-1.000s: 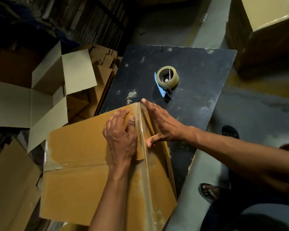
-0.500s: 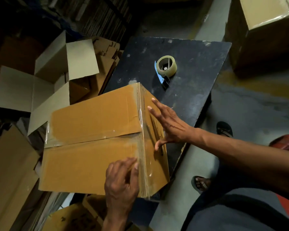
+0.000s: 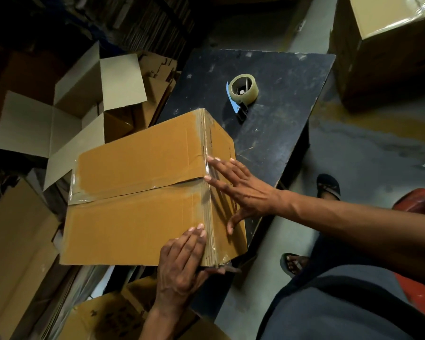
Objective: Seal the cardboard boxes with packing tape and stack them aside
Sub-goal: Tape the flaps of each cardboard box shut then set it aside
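Sealed cardboard box point(image 3: 142, 200) resting half on the near left corner of the dark counter point(image 3: 280, 133), the rest overhanging toward the flattened cartons on the left; clear tape running along the centre seam of the top and over the right-hand edge. Left hand point(image 3: 182, 268) at the near right corner, fingers laid straight on the top along the taped edge, thumb apparently under the corner; grip apart, pressing rather than clutching. Right hand point(image 3: 241, 190) flat against the right-hand end panel, fingers spread over the tape; grip likewise apart, clamped on nothing. Tape dispenser point(image 3: 242, 94) lying farther back on the counter, well apart from both hands.

Likely light for its bulk, judging by how easily it sits half off the counter, though contents unknown. Stiff along edges and corners, softer mid-panel, so liable to dent under a fingertip. Taped strips glossy and probably slippery; bare cardboard a better hold. Best taken with flat palms on two opposite end panels, or under the bottom corners.

Underside and far-left end hidden. Left thumb hard to make out in shadow. Open empty box point(image 3: 66, 119) beyond, partly in darkness. Another taped box point(image 3: 383, 45) at top right cut off by the frame. Sandalled feet below the counter edge, dim
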The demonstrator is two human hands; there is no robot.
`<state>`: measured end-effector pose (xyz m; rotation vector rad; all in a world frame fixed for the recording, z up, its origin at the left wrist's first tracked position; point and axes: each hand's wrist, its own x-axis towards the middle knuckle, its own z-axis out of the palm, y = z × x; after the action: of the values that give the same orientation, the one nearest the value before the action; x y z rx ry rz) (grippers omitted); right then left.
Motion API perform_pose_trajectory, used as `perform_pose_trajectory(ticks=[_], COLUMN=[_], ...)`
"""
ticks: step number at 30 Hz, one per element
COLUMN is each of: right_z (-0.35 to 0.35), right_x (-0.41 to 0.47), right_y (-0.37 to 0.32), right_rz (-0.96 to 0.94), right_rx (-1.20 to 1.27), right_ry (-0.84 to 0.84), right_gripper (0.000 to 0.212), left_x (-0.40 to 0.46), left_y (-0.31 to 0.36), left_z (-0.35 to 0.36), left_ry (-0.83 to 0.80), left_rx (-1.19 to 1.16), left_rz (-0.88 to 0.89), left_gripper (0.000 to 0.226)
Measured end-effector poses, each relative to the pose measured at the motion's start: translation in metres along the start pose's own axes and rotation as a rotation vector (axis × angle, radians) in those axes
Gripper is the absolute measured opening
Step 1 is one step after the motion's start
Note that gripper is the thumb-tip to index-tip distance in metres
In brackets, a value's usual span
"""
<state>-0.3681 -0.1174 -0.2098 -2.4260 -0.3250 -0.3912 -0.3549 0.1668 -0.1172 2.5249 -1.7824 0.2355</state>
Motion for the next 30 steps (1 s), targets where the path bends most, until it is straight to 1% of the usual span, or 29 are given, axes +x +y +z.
perform_pose_trajectory(ticks=[3,6,8,12,15,18,20,22,25,30], right_z=[-0.008,-0.014,-0.008,0.008,0.001,-0.009,-0.006,0.001,0.003,-0.020], right_x=[-0.007,0.002,0.007,-0.002,-0.006,-0.003,-0.002,-0.004,-0.008,-0.007], right_y=[-0.002,-0.024,-0.036,-0.035,-0.021,-0.025,-0.037,-0.046,-0.042,-0.022], right_rz=[-0.007,-0.096,-0.146,-0.119,-0.149,-0.177,-0.222,-0.243,-0.249,-0.352], right_rx=[0.037,0.063,0.055,-0.001,-0.056,0.030,0.052,0.030,0.022,-0.050], right_ry=[0.010,0.095,0.122,0.061,-0.003,0.050,0.073,0.051,0.007,-0.155], right_gripper=[0.151,0.147,0.146,0.146,0.145,0.138,0.134,0.131,0.127,0.121], left_x=[0.000,-0.001,-0.002,0.000,-0.001,-0.004,-0.004,-0.003,0.002,0.001], left_y=[0.002,0.003,0.004,0.007,0.009,0.006,0.005,0.007,0.012,0.019], left_z=[0.004,0.005,0.007,0.009,0.013,0.016,0.016,0.013,0.008,0.005], left_ry=[0.047,0.067,0.074,0.111,0.120,0.125,0.130,0.135,0.137,0.123], left_rx=[0.025,0.019,0.031,0.040,0.044,0.031,0.009,-0.013,-0.074,-0.123], left_rz=[0.006,0.008,0.008,0.000,-0.025,-0.033,-0.033,-0.035,-0.072,-0.179], left_gripper=[0.075,0.070,0.071,0.077,0.079,0.079,0.076,0.073,0.076,0.074])
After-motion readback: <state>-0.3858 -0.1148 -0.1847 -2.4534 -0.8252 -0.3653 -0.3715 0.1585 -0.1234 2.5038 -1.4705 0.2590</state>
